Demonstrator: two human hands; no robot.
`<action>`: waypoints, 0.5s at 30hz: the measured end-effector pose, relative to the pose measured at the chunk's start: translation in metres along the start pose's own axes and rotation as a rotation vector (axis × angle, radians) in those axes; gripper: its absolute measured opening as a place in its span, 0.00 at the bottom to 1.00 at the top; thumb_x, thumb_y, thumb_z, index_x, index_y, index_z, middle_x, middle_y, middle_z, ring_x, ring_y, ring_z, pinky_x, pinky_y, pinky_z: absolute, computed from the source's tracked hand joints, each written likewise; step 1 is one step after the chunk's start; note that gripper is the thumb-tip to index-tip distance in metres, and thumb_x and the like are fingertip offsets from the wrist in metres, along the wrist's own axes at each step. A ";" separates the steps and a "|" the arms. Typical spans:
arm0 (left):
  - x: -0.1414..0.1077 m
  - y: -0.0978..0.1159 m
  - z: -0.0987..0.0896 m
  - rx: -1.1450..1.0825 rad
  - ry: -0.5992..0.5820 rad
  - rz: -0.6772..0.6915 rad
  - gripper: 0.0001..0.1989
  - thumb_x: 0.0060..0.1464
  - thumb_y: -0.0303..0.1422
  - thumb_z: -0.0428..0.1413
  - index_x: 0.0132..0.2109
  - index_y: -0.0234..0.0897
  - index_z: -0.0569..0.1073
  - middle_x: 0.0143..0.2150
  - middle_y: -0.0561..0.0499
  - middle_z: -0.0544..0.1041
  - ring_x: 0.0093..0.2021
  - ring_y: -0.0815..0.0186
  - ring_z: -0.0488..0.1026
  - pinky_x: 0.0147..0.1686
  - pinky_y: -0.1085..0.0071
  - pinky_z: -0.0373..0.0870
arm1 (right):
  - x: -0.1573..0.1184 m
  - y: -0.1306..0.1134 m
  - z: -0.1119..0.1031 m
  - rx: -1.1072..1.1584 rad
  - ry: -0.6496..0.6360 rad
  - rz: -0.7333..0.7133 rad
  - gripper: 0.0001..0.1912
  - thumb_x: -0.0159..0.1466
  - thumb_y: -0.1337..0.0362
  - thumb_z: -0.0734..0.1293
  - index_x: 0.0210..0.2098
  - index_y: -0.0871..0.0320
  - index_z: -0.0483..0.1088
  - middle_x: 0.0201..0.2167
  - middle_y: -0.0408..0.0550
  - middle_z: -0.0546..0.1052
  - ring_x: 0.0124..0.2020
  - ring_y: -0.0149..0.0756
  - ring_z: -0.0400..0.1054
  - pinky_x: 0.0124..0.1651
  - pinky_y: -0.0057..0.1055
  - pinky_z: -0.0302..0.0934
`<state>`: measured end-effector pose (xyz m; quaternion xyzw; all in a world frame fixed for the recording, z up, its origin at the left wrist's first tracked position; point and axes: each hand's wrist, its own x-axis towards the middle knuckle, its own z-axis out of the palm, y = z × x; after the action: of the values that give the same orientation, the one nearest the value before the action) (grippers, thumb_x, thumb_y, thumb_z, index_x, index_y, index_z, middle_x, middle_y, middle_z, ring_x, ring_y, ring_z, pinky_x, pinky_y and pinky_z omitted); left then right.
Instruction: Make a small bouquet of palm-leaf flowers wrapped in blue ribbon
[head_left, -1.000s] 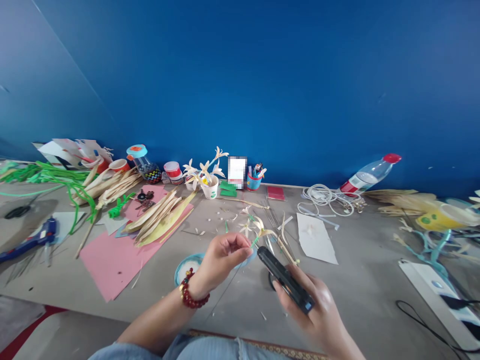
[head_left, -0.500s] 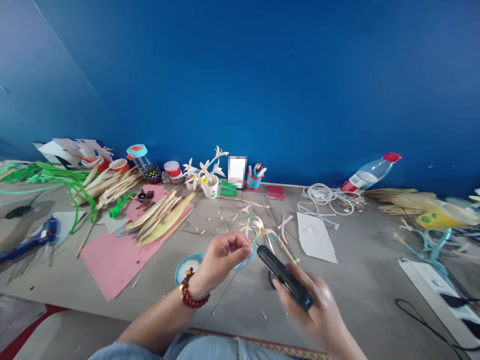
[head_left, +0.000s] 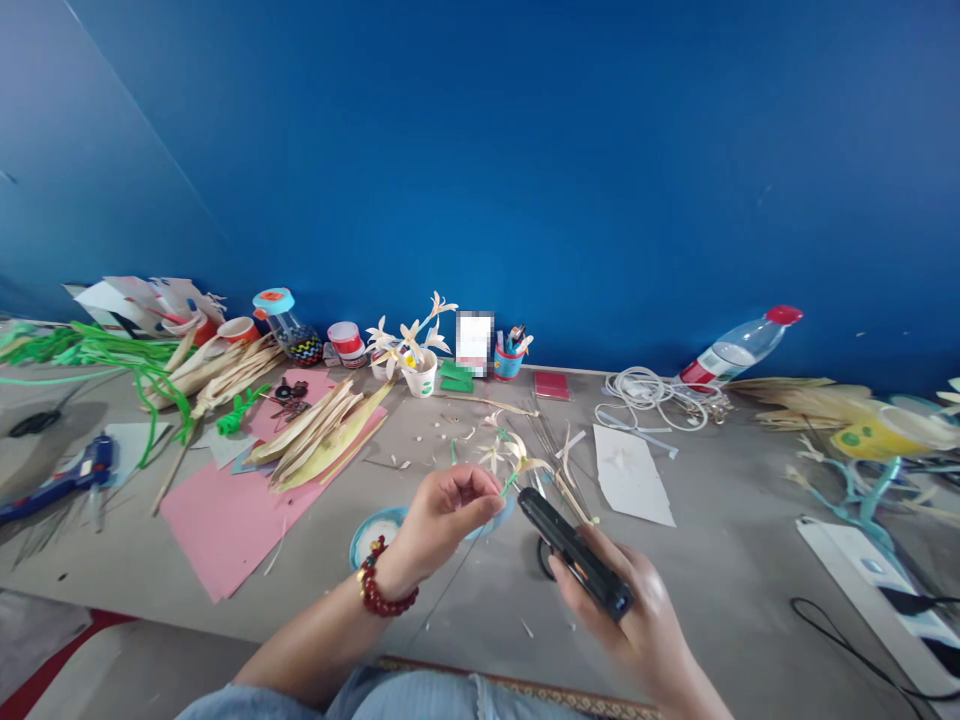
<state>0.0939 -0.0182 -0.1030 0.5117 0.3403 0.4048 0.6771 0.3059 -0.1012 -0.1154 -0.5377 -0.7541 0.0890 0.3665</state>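
Here, with the left hand [head_left: 442, 520], pinching the green stem [head_left: 508, 486] of a small cream artificial flower [head_left: 529, 464], thumb and fingertips closed together just below the petals. With the right hand [head_left: 637, 610], clasping a black glue gun [head_left: 574, 550], so named from its shape, fingers and thumb wrapped round the body and front end aimed at the stem; too small to tell contact from a narrow gap. Flower held over the desk [head_left: 720, 540], on the near side of the white paper cup [head_left: 421, 380] and to its right. Probably very light, with a slim, fairly firm stem and thin, fragile petals, easily creased or torn; best taken low on the stem, clear of the petals and of any hot nozzle. Nearer than the cup and a little left, a blue-rimmed dish [head_left: 357, 550]; farther left, pale dried husks [head_left: 315, 430], pink paper [head_left: 217, 530] and a blue glue gun [head_left: 90, 465]. Right of the cup, a pen holder [head_left: 508, 367], then white paper [head_left: 637, 485] and a coiled white cable [head_left: 637, 392].
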 end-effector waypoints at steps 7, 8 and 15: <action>0.001 0.003 0.001 -0.007 -0.003 0.004 0.14 0.51 0.38 0.64 0.28 0.33 0.71 0.30 0.51 0.70 0.30 0.70 0.63 0.30 0.73 0.58 | 0.001 -0.004 0.000 -0.009 0.015 0.001 0.07 0.66 0.60 0.64 0.32 0.55 0.70 0.17 0.43 0.72 0.16 0.33 0.64 0.22 0.26 0.59; 0.001 0.004 0.001 -0.008 -0.003 0.004 0.14 0.51 0.38 0.64 0.28 0.33 0.71 0.30 0.51 0.70 0.30 0.70 0.63 0.30 0.73 0.58 | 0.001 -0.004 0.000 -0.011 0.012 0.003 0.08 0.66 0.60 0.64 0.32 0.55 0.70 0.17 0.43 0.71 0.16 0.33 0.65 0.22 0.26 0.59; -0.001 0.004 0.002 -0.004 0.002 0.000 0.14 0.51 0.38 0.64 0.28 0.33 0.71 0.30 0.52 0.70 0.30 0.70 0.63 0.30 0.73 0.58 | 0.001 -0.004 0.000 -0.007 0.005 0.000 0.07 0.66 0.61 0.64 0.32 0.55 0.68 0.17 0.42 0.71 0.16 0.33 0.65 0.22 0.26 0.59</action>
<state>0.0945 -0.0191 -0.0987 0.5098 0.3403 0.4059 0.6779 0.3028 -0.1027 -0.1125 -0.5392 -0.7534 0.0853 0.3666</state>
